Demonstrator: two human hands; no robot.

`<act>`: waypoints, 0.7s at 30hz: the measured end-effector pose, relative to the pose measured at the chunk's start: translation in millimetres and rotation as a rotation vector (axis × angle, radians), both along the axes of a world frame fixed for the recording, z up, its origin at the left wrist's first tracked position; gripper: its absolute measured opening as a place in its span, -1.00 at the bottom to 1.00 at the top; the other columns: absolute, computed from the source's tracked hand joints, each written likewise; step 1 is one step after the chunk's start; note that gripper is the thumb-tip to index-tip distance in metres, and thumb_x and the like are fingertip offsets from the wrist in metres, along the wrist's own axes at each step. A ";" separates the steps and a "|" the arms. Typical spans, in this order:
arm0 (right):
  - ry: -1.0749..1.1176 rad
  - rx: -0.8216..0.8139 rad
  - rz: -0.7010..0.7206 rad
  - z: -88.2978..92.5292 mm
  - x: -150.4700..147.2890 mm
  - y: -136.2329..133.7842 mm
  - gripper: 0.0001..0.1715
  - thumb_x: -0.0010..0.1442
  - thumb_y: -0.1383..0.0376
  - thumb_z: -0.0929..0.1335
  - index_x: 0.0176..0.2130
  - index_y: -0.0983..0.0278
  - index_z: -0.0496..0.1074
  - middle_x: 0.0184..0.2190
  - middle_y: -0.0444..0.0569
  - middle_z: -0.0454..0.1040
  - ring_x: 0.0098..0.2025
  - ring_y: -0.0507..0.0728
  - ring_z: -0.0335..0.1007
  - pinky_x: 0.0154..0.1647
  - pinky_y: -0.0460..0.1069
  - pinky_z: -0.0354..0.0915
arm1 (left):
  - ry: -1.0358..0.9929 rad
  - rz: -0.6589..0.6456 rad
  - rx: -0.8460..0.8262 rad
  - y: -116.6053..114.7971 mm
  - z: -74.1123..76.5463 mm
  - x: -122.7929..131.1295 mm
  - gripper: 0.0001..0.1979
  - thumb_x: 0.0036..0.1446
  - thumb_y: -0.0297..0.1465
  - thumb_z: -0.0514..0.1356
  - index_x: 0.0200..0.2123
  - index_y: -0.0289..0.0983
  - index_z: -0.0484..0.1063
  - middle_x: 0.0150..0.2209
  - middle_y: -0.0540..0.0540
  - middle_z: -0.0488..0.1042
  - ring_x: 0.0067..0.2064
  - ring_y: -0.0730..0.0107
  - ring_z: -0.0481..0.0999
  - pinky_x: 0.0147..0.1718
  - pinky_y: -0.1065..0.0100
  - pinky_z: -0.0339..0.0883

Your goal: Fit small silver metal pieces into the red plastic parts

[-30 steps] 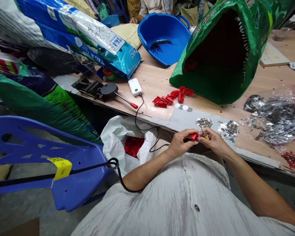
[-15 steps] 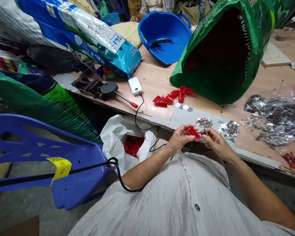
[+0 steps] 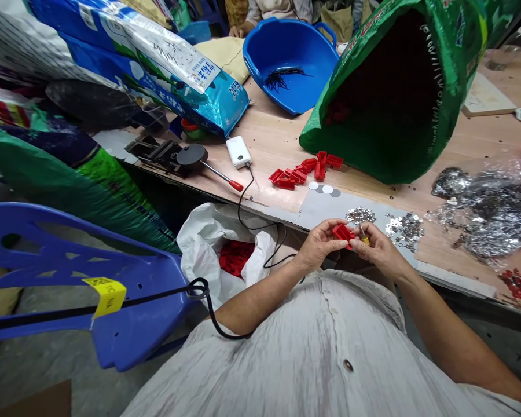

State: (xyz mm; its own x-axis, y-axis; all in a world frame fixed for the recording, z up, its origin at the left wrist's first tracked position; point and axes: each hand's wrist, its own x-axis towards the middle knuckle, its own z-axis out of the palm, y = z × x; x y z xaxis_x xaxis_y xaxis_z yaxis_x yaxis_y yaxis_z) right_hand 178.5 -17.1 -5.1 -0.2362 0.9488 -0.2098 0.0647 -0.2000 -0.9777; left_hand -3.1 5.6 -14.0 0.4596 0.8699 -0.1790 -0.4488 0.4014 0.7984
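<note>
Pinched in my left hand (image 3: 319,246) is a red plastic housing (image 3: 342,233), box-shaped and open on its upper side. My right hand (image 3: 380,249) is closed around a small yellow-handled tool (image 3: 365,238), its thin metal shaft pointing up. The right fingertips meet the near right end of the housing; whether they press a small part there is hidden. Just beyond the hands, small metal pieces (image 3: 360,216) lie heaped on a grey sheet (image 3: 319,209), with a second pile of metal pieces (image 3: 404,227) to the right.
Several red housings (image 3: 306,171) lie before a gaping green sack (image 3: 373,156). A blue basin (image 3: 290,63), a white power bank (image 3: 238,152) with a cable and a lever device (image 3: 186,159) stand farther back. A white bag (image 3: 204,243) of red parts sits below the table edge.
The red housing has turned in my left fingers, its open side tilting up. My right hand has come slightly closer, and the tool's yellow handle now shows more.
</note>
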 end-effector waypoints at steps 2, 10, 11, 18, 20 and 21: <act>-0.092 0.034 0.001 -0.2 1.0 1.9 -0.61 0.17 0.00 0.39 -0.14 0.18 0.29 -0.30 -0.15 0.33 -0.42 0.00 0.18 -0.45 -0.07 0.18 | 0.052 -0.009 0.077 1.4 -3.5 -1.1 -0.51 -0.11 -0.42 0.43 -0.06 -0.24 0.43 -0.11 -0.10 0.53 -0.14 0.39 0.52 -0.08 0.34 0.34; -0.635 0.410 -0.011 -10.1 6.5 3.1 -0.62 0.34 0.15 0.21 0.04 0.17 0.44 -0.14 0.07 0.48 -0.12 0.20 0.41 -0.09 0.10 0.30 | 0.546 -0.008 0.533 27.6 -15.1 -16.5 -0.64 -0.01 -0.43 0.33 -0.09 -0.24 0.45 -0.15 -0.09 0.53 -0.14 0.36 0.50 -0.02 0.32 0.32; -0.658 0.418 0.005 -11.3 5.9 2.7 -0.64 0.33 0.18 0.22 0.04 0.17 0.44 -0.12 0.06 0.50 -0.13 0.20 0.43 -0.09 0.10 0.31 | 0.624 -0.019 0.592 31.5 -15.9 -17.9 -0.65 -0.01 -0.44 0.32 -0.09 -0.23 0.47 -0.16 -0.08 0.54 -0.14 0.36 0.50 -0.02 0.32 0.32; -0.742 0.485 0.059 -13.5 1.1 6.0 -0.74 0.28 0.27 0.26 -0.12 0.20 0.50 -0.18 0.00 0.57 -0.15 0.18 0.49 -0.08 0.09 0.34 | 0.706 -0.132 0.824 48.2 -16.3 -19.8 -0.59 0.01 -0.51 0.24 -0.01 -0.25 0.49 -0.06 -0.13 0.55 -0.05 0.29 0.52 0.04 0.29 0.30; -0.747 0.498 0.066 -14.7 1.4 8.2 -0.73 0.28 0.28 0.26 -0.12 0.20 0.51 -0.17 0.01 0.57 -0.15 0.19 0.49 -0.08 0.10 0.34 | 0.712 -0.163 0.838 50.5 -15.6 -20.6 -0.59 0.01 -0.51 0.24 -0.01 -0.26 0.49 -0.09 -0.14 0.56 -0.07 0.30 0.53 0.03 0.29 0.30; -0.750 0.505 0.070 -15.5 1.7 9.2 -0.73 0.28 0.28 0.25 -0.12 0.20 0.51 -0.17 0.02 0.57 -0.15 0.19 0.49 -0.08 0.10 0.35 | 0.712 -0.172 0.839 51.4 -15.4 -21.0 -0.60 0.01 -0.51 0.24 -0.01 -0.26 0.49 -0.10 -0.13 0.57 -0.09 0.30 0.53 0.02 0.30 0.30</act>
